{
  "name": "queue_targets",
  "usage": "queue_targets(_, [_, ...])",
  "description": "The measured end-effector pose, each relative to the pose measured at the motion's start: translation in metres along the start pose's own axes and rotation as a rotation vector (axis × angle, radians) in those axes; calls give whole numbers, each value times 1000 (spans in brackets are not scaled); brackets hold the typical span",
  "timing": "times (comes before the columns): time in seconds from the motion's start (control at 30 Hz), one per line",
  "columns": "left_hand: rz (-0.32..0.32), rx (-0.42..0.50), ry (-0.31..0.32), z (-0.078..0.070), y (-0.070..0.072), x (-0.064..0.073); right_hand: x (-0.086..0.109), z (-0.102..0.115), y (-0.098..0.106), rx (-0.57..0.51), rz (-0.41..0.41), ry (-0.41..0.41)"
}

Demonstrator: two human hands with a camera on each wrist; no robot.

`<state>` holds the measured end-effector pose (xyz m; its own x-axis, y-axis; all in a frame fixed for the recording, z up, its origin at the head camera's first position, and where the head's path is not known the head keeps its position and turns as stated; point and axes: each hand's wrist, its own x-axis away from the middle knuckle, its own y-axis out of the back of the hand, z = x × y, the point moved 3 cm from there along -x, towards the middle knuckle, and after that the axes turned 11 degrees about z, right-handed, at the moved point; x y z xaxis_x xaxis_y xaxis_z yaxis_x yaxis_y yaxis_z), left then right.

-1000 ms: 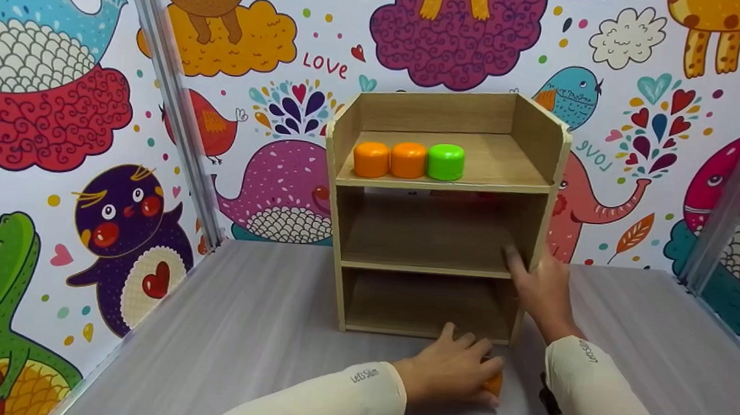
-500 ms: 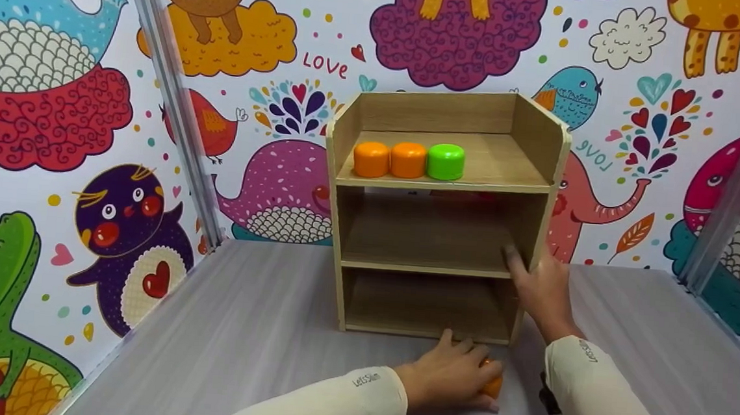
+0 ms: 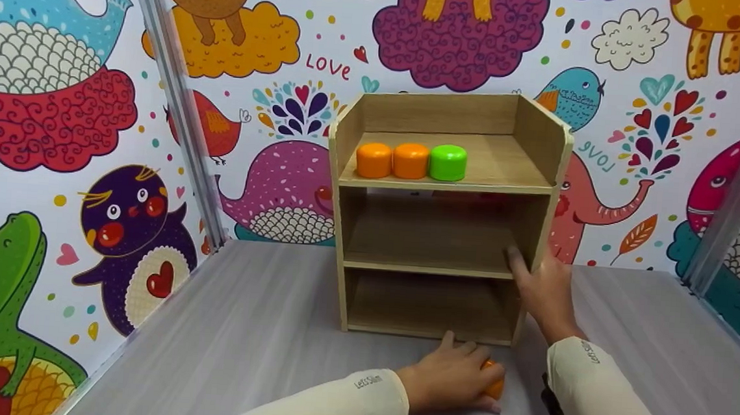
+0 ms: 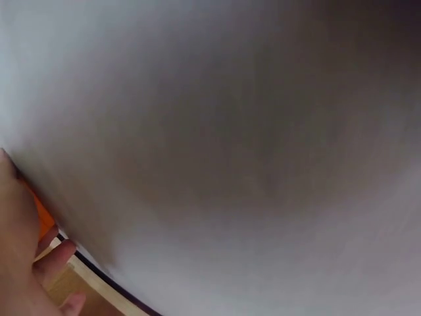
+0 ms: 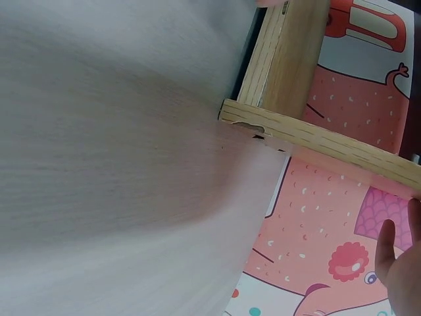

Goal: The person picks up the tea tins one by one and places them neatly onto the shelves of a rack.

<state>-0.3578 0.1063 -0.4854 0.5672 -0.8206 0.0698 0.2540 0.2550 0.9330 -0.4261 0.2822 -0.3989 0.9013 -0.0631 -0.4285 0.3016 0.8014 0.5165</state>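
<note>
On the table in front of the wooden shelf (image 3: 431, 270), my left hand (image 3: 452, 376) holds an orange round-edged cylinder (image 3: 494, 382), mostly covered by the fingers. A little of that orange also shows beside my left hand (image 4: 16, 237) in the left wrist view. My right hand (image 3: 543, 288) grips the shelf's right side panel, with its thumb inside the middle compartment and the other fingers outside. Two orange cylinders (image 3: 373, 161) (image 3: 410, 161) and a green one (image 3: 448, 163) stand in a row on the top tier, toward the left.
The shelf has a raised back and sides on top and two open compartments below. Grey table (image 3: 237, 335) surrounds it. Walls printed with cartoon animals (image 3: 266, 207) stand behind and on both sides, joined by metal corner posts (image 3: 185, 103).
My left hand has drawn back slightly from the shelf's front, and a bit more of the orange cylinder shows. My right hand keeps its place on the side panel. The head view has shifted slightly.
</note>
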Motion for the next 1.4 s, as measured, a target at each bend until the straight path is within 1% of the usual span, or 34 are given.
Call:
queue_targets(0.07, [-14,-5,1,-1,-2,0,0,-1,0,3,-3,1])
queue_targets(0.2, [-18,-21,6,-2,-2,1,1,-1,0,-3,0,5])
queue_targets(0.57, [18,-19,-16,0,0,-1,0,0,1,7,2,-2])
queue_targets(0.83, [22,-1,-22,1,-1,-2,0,0,1,11,4,2])
queue_targets(1.07, [-1,-50,-10,1,0,0,0,1,2,2,-2,-9])
queue_targets(1.4, [11,-18,-21,2,-1,0,-2,1,1,6,5,-2])
